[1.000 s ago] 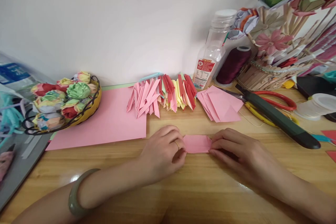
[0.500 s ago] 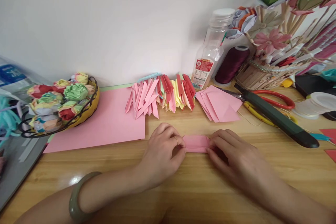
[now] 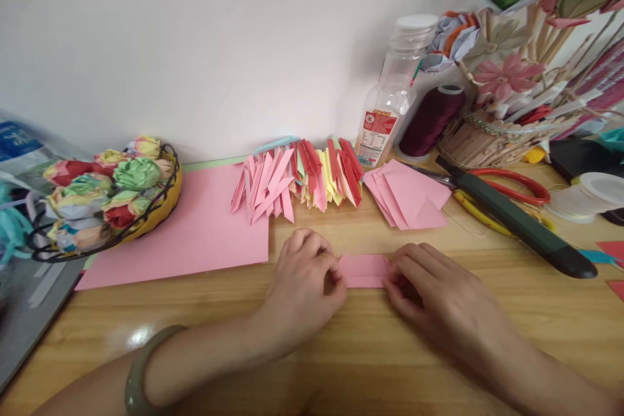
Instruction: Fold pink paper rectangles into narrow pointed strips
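Observation:
A small folded strip of pink paper [image 3: 363, 272] lies flat on the wooden table, a crease running along its length. My left hand [image 3: 307, 279] pinches its left end between thumb and fingers; a ring and a green bangle are on this arm. At the other end, my right hand [image 3: 431, 283] grips the paper the same way, its fingertips partly covering the corner. Just beyond are several loose pink paper pieces [image 3: 409, 192] and a row of folded pink paper pieces [image 3: 266, 183], with red and yellow folded pieces [image 3: 331, 172] beside them.
A basket of paper flowers [image 3: 156, 208] sits on a large pink sheet [image 3: 214, 227] at left. To the right are a green-handled cutter [image 3: 526, 224], red and yellow scissors [image 3: 529, 183], a thread cone [image 3: 431, 120], a plastic bottle [image 3: 385, 104], a white spool [image 3: 585, 195] and a stick holder [image 3: 497, 136].
Both hands keep their hold on the pink strip, and my right hand has shifted slightly left along it. The crease shows more plainly now. The view has swung a little.

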The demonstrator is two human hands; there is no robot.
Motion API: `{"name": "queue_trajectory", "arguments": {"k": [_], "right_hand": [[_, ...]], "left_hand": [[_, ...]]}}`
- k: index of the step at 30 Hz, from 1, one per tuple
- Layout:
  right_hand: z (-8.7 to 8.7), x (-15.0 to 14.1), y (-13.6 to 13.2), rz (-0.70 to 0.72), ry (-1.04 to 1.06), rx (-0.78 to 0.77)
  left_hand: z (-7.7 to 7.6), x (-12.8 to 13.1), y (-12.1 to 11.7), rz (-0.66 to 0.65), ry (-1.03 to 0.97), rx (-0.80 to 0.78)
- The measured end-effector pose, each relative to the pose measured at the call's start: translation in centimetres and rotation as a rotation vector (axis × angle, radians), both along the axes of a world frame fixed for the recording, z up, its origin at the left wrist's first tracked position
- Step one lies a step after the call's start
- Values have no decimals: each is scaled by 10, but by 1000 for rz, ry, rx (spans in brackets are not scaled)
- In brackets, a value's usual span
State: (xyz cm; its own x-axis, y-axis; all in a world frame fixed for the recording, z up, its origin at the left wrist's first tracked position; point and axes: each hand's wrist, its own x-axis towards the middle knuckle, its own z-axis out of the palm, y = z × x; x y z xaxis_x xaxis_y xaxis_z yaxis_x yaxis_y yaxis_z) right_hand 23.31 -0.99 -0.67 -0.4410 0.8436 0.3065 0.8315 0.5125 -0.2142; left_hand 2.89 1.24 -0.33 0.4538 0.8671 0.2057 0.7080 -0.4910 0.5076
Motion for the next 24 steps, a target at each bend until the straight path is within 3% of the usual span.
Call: {"name": "queue_trajectory", "arguments": {"k": [5, 15, 24], "right_hand": [[3, 2, 2, 4, -18, -7], [16, 20, 1, 336, -28, -48], [10, 21, -2, 401, -100, 38]], "left_hand": [[0, 0, 0, -16, 26, -8], [3, -4, 2, -14, -1, -53], [-4, -12, 7, -377, -55, 311]]}}
